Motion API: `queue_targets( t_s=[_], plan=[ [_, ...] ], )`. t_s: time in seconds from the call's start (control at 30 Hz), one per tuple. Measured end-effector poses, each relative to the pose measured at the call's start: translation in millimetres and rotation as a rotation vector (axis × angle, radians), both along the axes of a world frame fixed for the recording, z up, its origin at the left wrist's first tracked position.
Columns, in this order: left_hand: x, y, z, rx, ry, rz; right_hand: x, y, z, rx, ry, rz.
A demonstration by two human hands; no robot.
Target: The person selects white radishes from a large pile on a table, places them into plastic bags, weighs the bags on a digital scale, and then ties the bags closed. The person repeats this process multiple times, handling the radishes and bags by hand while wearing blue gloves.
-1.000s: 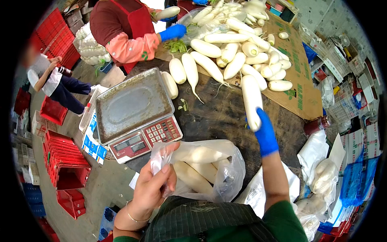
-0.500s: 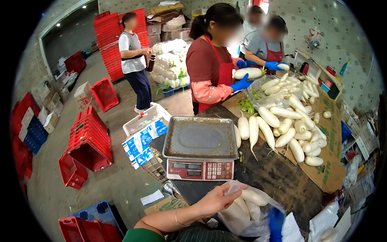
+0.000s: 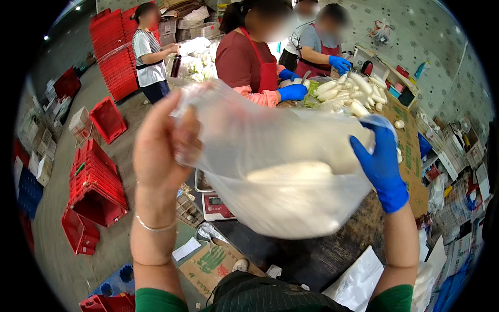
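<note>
A clear plastic bag (image 3: 234, 140) with white radishes (image 3: 296, 174) in it hangs in front of me, lifted above the dark table (image 3: 358, 223). My bare left hand (image 3: 169, 130), with a bangle at the wrist, is closed on the bag's upper left corner. On the other side my right hand (image 3: 382, 166), in a blue glove, grips the upper right edge. The bag sags between both hands, its radishes lying at the bottom. Behind it a red-and-silver weighing scale (image 3: 215, 205) is mostly hidden.
A pile of white radishes (image 3: 358, 93) lies on cardboard (image 3: 413, 171) at the far right of the table. Co-workers in red aprons (image 3: 267, 78) stand behind it with blue gloves. Red crates (image 3: 96, 182) are stacked on the floor at left; white bags (image 3: 358, 275) lie near me.
Both hands have raised the bag of radishes from the table's near edge, and they are now wide apart. My view has shifted, and the bag now covers most of the scale.
</note>
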State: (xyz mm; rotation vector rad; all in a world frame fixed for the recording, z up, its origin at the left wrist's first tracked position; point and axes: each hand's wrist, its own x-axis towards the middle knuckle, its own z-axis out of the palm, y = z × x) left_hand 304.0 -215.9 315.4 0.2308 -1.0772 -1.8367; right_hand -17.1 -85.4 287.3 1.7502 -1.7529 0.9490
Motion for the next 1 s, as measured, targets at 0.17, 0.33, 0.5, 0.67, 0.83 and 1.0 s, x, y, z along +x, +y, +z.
queue_targets(
  t_s=[0.17, 0.33, 0.5, 0.67, 0.83, 1.0],
  plan=[
    [20, -22, -28, -0.128, -0.075, 0.244, 9, -57, -26, 0.109, 0.104, -0.002],
    [26, -30, -87, 0.005, -0.265, 0.315, 18, -84, -97, 0.377, 0.314, -0.163],
    [14, -30, -114, 0.069, -0.458, 0.266, 15, -80, -127, 0.616, 0.045, -0.036],
    [1, -48, -121, 0.029, -0.518, 0.352, 14, -74, -135, 0.499, -0.083, 0.182],
    [0, -61, -122, -0.199, -0.724, 0.417, 36, -57, -99, 0.253, -0.304, 0.337],
    [3, -64, -132, -0.241, -0.877, 0.418, 43, -30, -72, 0.133, -0.352, 0.354]
  ],
)
